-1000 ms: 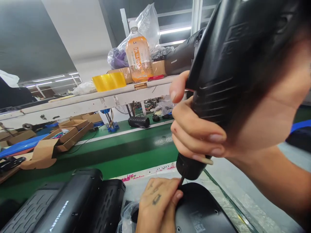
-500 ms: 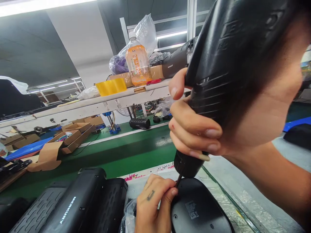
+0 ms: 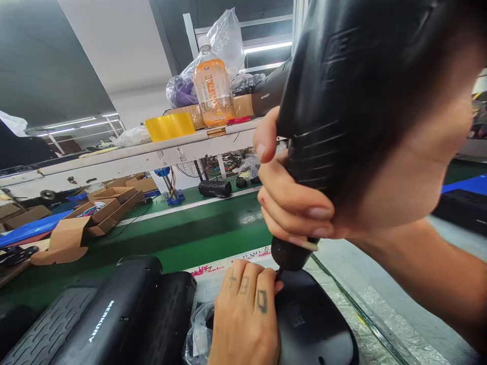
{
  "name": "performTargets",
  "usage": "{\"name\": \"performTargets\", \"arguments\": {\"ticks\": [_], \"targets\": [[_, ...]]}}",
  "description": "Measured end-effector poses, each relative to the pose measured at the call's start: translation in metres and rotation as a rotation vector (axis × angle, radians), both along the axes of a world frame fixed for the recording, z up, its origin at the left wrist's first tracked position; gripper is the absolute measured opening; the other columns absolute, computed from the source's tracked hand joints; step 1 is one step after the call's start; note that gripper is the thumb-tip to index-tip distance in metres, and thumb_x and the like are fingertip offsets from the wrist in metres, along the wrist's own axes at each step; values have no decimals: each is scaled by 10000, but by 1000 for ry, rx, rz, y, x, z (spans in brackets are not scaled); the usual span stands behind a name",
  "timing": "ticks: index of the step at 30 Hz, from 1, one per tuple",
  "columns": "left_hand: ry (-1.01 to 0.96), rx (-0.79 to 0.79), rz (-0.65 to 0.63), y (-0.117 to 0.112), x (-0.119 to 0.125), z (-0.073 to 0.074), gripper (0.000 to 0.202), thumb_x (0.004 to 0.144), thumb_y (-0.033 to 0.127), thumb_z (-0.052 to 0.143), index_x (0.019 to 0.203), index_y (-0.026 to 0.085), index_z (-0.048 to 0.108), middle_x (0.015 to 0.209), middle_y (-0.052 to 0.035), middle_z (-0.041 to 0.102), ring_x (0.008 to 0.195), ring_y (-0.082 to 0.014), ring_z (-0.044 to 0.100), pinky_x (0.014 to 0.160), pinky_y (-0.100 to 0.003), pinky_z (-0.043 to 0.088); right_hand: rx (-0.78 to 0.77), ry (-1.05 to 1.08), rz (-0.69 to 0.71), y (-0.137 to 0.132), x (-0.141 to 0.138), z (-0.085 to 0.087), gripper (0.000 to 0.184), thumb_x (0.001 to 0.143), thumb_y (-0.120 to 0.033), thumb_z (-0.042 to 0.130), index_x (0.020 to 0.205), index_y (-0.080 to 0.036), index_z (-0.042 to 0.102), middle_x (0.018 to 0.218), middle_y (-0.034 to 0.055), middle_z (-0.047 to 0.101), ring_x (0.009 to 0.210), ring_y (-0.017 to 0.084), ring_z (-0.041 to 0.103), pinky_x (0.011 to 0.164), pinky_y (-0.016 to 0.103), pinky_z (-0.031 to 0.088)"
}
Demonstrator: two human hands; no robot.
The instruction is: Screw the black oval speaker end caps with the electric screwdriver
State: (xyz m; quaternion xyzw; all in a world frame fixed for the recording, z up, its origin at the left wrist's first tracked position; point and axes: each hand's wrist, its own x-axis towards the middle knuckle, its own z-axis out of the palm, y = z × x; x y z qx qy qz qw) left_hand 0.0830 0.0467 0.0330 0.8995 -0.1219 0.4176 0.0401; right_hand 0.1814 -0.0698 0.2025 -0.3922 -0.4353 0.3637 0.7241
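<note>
My right hand [image 3: 304, 203] grips a black electric screwdriver [image 3: 323, 111], tilted with its bit pointing down. The bit meets the left edge of a black plastic housing [image 3: 312, 314], which has a rounded outline, a small faint label and a recessed screw hole near the bottom of the view. Beside the bit is my left hand [image 3: 247, 314], its fingers curled against the housing's edge with the back of the hand towards me. Its fingertips are mostly hidden, so what they pinch cannot be seen.
Black speakers marked MERKURY [image 3: 102, 314] stand at the lower left, by a clear plastic bag [image 3: 200, 334]. Across the green belt [image 3: 213, 228] are cardboard boxes [image 3: 110, 208] and a small black speaker [image 3: 215, 188]. The shelf above carries yellow tape [image 3: 169, 126] and an orange drink bottle [image 3: 213, 91].
My left hand has turned so that its back and knuckles face me, covering more of the housing's left side. The screwdriver and my right hand have shifted slightly left in view.
</note>
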Motion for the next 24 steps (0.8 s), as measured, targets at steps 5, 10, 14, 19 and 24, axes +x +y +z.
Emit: {"name": "performTargets", "arguments": {"ticks": [5, 10, 14, 19, 24], "targets": [[-22, -254, -138, -2, 3, -9, 83, 978, 69, 577, 973, 152, 586, 846, -22, 660, 770, -156, 558, 708, -293, 489, -64, -53, -7, 0, 2, -2, 1104, 681, -906, -379, 751, -155, 427, 374, 2, 330, 268, 138, 307, 294, 236, 322], [-122, -458, -117, 6, -4, -10, 109, 964, 88, 642, 1016, 184, 641, 786, 39, 656, 738, -86, 597, 728, -191, 491, -20, -69, -9, 3, 15, -16, 1134, 639, -969, -339, 770, -157, 442, 392, -6, 333, 291, 145, 334, 311, 242, 339], [-79, -533, -79, 13, -9, -15, 193, 988, 80, 585, 1112, 210, 655, 805, 45, 674, 727, -68, 624, 712, -149, 512, -29, -93, 40, 7, 21, -25, 1119, 656, -1005, -269, 770, -155, 449, 414, -1, 374, 314, 141, 381, 336, 229, 374], [-2, -613, -91, 15, -9, -22, 309, 990, 62, 562, 1216, 260, 633, 996, 42, 737, 891, -59, 688, 839, -117, 528, 22, -70, -26, 13, 16, -28, 974, 804, -965, -65, 715, -147, 456, 393, -13, 336, 288, 117, 327, 306, 199, 328], [15, -652, -147, 14, -7, -17, 146, 939, 132, 692, 1012, 251, 651, 879, 60, 703, 823, -81, 663, 769, -141, 527, -6, -17, 159, 18, 15, -29, 956, 789, -953, -53, 608, -136, 410, 425, -20, 357, 320, 94, 364, 330, 178, 348]]}}
